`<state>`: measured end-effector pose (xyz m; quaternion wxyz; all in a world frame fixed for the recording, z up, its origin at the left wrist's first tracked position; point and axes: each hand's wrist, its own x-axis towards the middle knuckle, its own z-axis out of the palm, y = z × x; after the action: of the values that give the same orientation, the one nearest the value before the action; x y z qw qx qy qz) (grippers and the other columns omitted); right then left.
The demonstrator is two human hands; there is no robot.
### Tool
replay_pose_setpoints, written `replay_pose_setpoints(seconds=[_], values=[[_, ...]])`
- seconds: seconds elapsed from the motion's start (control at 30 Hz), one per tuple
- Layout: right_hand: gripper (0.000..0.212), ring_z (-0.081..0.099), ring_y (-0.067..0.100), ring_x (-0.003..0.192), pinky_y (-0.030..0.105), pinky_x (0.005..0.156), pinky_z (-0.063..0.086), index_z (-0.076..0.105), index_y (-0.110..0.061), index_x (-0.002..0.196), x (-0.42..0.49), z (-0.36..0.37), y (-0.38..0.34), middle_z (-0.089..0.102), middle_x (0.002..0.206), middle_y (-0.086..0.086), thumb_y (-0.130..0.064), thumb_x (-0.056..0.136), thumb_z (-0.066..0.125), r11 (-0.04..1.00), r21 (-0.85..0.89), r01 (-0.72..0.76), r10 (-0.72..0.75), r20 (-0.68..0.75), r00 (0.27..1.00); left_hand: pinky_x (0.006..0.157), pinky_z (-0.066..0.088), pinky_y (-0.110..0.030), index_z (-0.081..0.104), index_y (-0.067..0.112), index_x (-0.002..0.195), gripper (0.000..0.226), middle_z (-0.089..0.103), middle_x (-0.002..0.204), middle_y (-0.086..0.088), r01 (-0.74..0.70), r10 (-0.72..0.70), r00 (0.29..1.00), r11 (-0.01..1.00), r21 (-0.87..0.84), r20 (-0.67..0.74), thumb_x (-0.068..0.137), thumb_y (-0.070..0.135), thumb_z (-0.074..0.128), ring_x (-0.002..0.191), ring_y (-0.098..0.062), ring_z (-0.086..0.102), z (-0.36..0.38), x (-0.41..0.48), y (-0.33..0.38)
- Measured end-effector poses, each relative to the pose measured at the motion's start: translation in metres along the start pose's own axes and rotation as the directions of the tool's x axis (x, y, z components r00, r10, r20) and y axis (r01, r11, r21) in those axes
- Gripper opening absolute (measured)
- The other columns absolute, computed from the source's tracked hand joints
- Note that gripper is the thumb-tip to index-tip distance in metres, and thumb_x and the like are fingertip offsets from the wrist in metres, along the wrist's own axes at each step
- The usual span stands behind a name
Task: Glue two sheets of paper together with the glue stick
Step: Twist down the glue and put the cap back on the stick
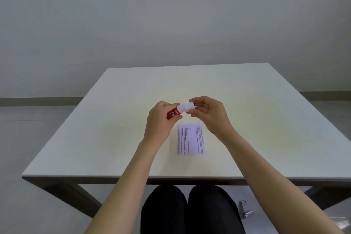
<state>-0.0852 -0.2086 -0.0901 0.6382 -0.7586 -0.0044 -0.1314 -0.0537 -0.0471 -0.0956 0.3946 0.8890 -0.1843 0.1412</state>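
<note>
Left hand (161,118) grips glue stick (173,113) — right hand (207,112) pinches white cap (187,107); paper (191,138) on table (95,138).

Pretty bare room. The whole upper half is taken up by a plain pale grey wall (171,15), no windows or decor to be seen on it. A darker baseboard strip (38,99) is run along the bottom of it on both sides. The floor (28,138) is a light grey, smooth and matte. A square table (95,138) with an off-white top is set in the middle, carried on a dark brown frame with angled legs (76,195). The lighting is soft and even, with a faintly warmer patch spread over the tabletop centre. A small metal fitting (246,212) is left lying on the floor under the table's right side.
</note>
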Motion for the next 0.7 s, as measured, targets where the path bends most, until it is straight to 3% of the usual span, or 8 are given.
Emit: replay_pose_setpoints(seconds=[0.13, 0.2, 0.27, 0.4, 0.5, 0.53, 0.6, 0.7], values=[[0.024, 0.070, 0.013, 0.078, 0.015, 0.076, 0.054, 0.069, -0.010, 0.106, -0.002, 0.005, 0.000, 0.072, 0.091, 0.001, -0.006, 0.083, 0.069, 0.978, -0.183, 0.097, -0.094, 0.026, 0.995, 0.067, 0.044, -0.028, 0.070, 0.016, 0.110, 0.032, 0.062, 0.089, -0.007, -0.039, 0.037, 0.998, 0.999, 0.025, 0.049, 0.078, 0.018, 0.073, 0.078, -0.022, 0.058, -0.001, -0.003, 0.003], [0.020, 0.068, 0.011, 0.068, 0.010, 0.067, 0.051, 0.070, -0.010, 0.103, -0.001, 0.008, 0.000, 0.072, 0.083, 0.003, -0.011, 0.084, 0.069, 0.965, -0.234, 0.117, -0.110, 0.045, 0.993, 0.066, 0.046, -0.031, 0.072, 0.015, 0.106, 0.027, 0.061, 0.086, -0.008, -0.048, 0.046, 0.997, 0.998, 0.035, 0.058, 0.079, 0.018, 0.073, 0.077, -0.023, 0.058, -0.001, -0.004, 0.004], [0.018, 0.057, 0.010, 0.053, 0.019, 0.055, 0.045, 0.070, -0.009, 0.092, 0.002, 0.010, -0.001, 0.066, 0.067, 0.004, -0.025, 0.087, 0.066, 0.925, -0.366, 0.108, -0.097, 0.049, 0.994, 0.064, 0.042, -0.028, 0.072, 0.015, 0.105, 0.026, 0.060, 0.086, -0.006, -0.042, 0.038, 0.997, 0.997, 0.058, 0.060, 0.079, 0.019, 0.072, 0.076, -0.022, 0.057, -0.001, -0.005, 0.004], [0.056, 0.044, 0.019, 0.052, 0.029, 0.052, 0.034, 0.063, -0.005, 0.072, 0.010, 0.011, 0.004, 0.062, 0.061, 0.009, -0.056, 0.089, 0.047, 0.653, -0.755, 0.058, -0.067, 0.018, 0.998, 0.065, 0.039, -0.026, 0.071, 0.015, 0.107, 0.029, 0.061, 0.089, -0.003, -0.042, 0.033, 0.995, 0.995, 0.094, 0.095, 0.079, 0.021, 0.072, 0.076, -0.018, 0.054, -0.001, -0.008, 0.003], [0.025, 0.053, 0.006, 0.062, 0.015, 0.058, 0.045, 0.063, -0.025, 0.107, 0.010, 0.004, -0.001, 0.059, 0.083, -0.010, -0.042, 0.088, 0.058, 0.867, -0.477, 0.146, -0.066, 0.180, 0.981, 0.065, 0.041, -0.027, 0.071, 0.016, 0.106, 0.027, 0.062, 0.090, -0.005, -0.041, 0.033, 0.996, 0.994, 0.102, 0.078, 0.080, 0.023, 0.071, 0.078, -0.020, 0.057, -0.006, -0.005, 0.003], [0.026, 0.056, 0.003, 0.066, 0.011, 0.062, 0.046, 0.060, -0.029, 0.113, 0.009, 0.004, -0.002, 0.058, 0.089, -0.014, -0.033, 0.088, 0.061, 0.908, -0.383, 0.168, -0.080, 0.236, 0.968, 0.065, 0.042, -0.028, 0.071, 0.017, 0.106, 0.027, 0.062, 0.090, -0.004, -0.045, 0.037, 0.996, 0.993, 0.107, 0.078, 0.080, 0.023, 0.071, 0.078, -0.020, 0.057, -0.007, -0.004, 0.002], [0.006, 0.055, 0.008, 0.062, 0.022, 0.063, 0.048, 0.063, -0.023, 0.093, 0.007, 0.007, 0.000, 0.061, 0.081, -0.006, -0.026, 0.089, 0.059, 0.903, -0.399, 0.159, -0.084, 0.199, 0.976, 0.063, 0.040, -0.028, 0.071, 0.018, 0.106, 0.027, 0.061, 0.088, -0.003, -0.060, 0.048, 0.994, 0.991, 0.118, 0.099, 0.079, 0.023, 0.071, 0.076, -0.019, 0.055, -0.008, -0.003, 0.001], [0.055, 0.048, 0.023, 0.057, 0.038, 0.057, 0.044, 0.058, -0.004, 0.066, 0.006, 0.016, 0.003, 0.060, 0.064, 0.013, -0.049, 0.094, 0.043, 0.713, -0.701, 0.021, 0.000, 0.030, 1.000, 0.062, 0.036, -0.026, 0.071, 0.018, 0.106, 0.028, 0.062, 0.088, -0.001, -0.077, 0.063, 0.990, 0.990, 0.115, 0.124, 0.079, 0.022, 0.072, 0.074, -0.016, 0.052, -0.004, -0.007, 0.001]])
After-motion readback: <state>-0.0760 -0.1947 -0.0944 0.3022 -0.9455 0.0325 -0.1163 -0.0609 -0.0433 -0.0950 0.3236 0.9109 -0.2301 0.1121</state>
